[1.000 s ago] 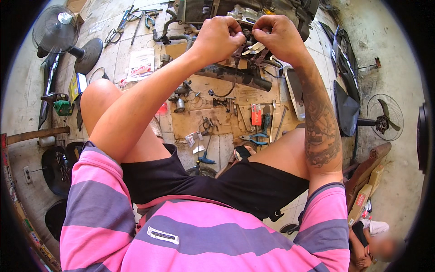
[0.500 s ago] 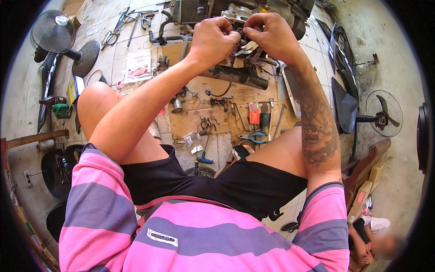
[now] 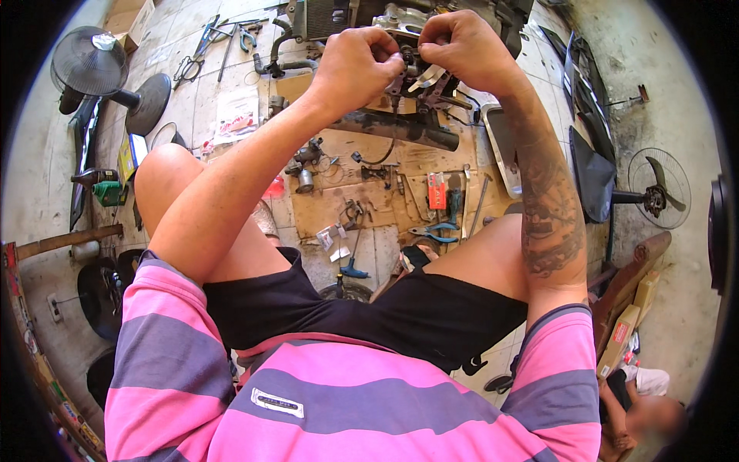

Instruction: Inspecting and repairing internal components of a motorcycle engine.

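Both arms reach forward to a partly dismantled motorcycle engine assembly [image 3: 400,21] at the top of the view. My left hand [image 3: 356,65] is closed in a pinch at its near left side, next to dark metal fittings. Across a small gap, my right hand [image 3: 471,52] pinches with curled fingers over the right side. What either pinch holds, if anything, is hidden or too small to name. A shiny silver lever-like piece [image 3: 428,78] shows beneath the right fingers. Just below lies a dark cylindrical tube [image 3: 408,129], with a thin black cable [image 3: 379,160] hanging near it.
Cardboard [image 3: 339,204] on the tiled floor carries small metal parts, a red packet [image 3: 436,191] and blue-handled pliers [image 3: 435,233]. A blue-handled tool [image 3: 353,269] lies nearer. A radiator [image 3: 327,18] stands behind my left hand. Fans [image 3: 91,60] flank the area; another person [image 3: 620,412] sits lower right.
My right hand has shifted slightly up and right, widening the gap between the hands. My left hand has drawn back a little to the left. More of the fittings between them shows.
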Action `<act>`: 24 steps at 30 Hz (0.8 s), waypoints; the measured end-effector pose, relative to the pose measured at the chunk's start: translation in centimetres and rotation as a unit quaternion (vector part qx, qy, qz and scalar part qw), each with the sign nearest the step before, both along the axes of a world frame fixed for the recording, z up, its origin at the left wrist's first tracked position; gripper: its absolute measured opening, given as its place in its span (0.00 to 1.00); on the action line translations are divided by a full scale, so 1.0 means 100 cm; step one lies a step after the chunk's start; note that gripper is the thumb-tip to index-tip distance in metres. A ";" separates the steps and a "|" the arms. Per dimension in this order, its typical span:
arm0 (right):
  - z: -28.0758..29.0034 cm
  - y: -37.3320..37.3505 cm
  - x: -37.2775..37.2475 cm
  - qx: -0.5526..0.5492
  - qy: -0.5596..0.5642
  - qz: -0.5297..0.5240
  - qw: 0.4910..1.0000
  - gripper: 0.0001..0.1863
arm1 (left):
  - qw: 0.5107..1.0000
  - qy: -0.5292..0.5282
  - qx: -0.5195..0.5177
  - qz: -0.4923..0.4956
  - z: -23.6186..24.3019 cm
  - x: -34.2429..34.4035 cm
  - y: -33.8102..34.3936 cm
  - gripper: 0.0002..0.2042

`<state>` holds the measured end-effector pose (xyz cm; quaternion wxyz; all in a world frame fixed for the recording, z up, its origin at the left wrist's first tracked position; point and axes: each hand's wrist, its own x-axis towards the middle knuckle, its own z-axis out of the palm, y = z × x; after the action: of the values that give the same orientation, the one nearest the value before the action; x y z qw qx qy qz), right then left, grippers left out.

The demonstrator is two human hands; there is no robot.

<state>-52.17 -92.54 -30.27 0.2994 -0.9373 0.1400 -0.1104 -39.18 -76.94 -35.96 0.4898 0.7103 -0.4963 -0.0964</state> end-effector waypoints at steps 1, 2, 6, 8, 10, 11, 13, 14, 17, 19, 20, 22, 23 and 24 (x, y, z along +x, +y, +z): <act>0.000 -0.001 0.000 0.000 0.000 0.001 1.000 0.09 | 1.000 0.000 0.000 0.001 -0.001 0.001 0.000 0.10; 0.000 -0.002 0.000 0.002 -0.004 0.002 1.000 0.09 | 1.000 0.003 0.000 -0.008 -0.001 0.002 0.000 0.10; 0.004 0.000 0.000 0.003 0.022 -0.009 1.000 0.08 | 1.000 0.022 -0.006 -0.020 0.001 0.003 0.005 0.10; 0.007 -0.002 -0.002 0.028 0.031 -0.015 0.999 0.08 | 0.999 0.023 -0.018 -0.022 0.002 0.004 0.005 0.11; 0.008 -0.005 -0.005 0.054 0.041 -0.021 0.997 0.07 | 0.999 0.024 -0.031 -0.024 0.003 0.005 0.004 0.11; 0.005 -0.006 -0.007 0.042 0.019 -0.010 0.999 0.07 | 0.999 0.004 -0.037 -0.027 0.004 0.006 0.003 0.10; -0.001 -0.007 -0.006 0.047 -0.014 0.012 0.999 0.07 | 0.999 -0.015 -0.043 -0.029 0.005 0.007 0.003 0.10; -0.002 -0.008 -0.006 0.046 -0.013 0.014 0.999 0.07 | 0.998 -0.020 -0.046 -0.033 0.005 0.008 0.004 0.10; 0.003 -0.005 -0.007 0.019 -0.012 0.002 1.000 0.08 | 0.998 -0.029 -0.048 -0.033 0.008 0.009 0.005 0.10; 0.007 -0.008 -0.008 0.048 0.007 0.007 0.999 0.08 | 0.998 -0.032 -0.047 -0.027 0.011 0.009 0.004 0.10; 0.009 -0.008 -0.008 0.048 0.008 0.010 0.999 0.08 | 0.998 -0.032 -0.053 -0.030 0.013 0.010 0.003 0.10; 0.012 -0.006 -0.008 0.021 0.000 -0.004 1.000 0.09 | 0.997 -0.030 -0.060 -0.031 0.015 0.011 0.003 0.11; 0.012 -0.008 -0.008 0.020 0.016 -0.009 1.000 0.09 | 0.997 -0.026 -0.059 -0.030 0.015 0.011 0.004 0.11; 0.013 -0.007 -0.007 0.020 0.017 -0.006 1.000 0.09 | 0.998 -0.022 -0.059 -0.029 0.016 0.012 0.005 0.11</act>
<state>-52.89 -93.26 -28.95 0.3148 -0.9321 0.1529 -0.0934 -38.00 -76.48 -34.40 0.5167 0.6675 -0.5322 -0.0656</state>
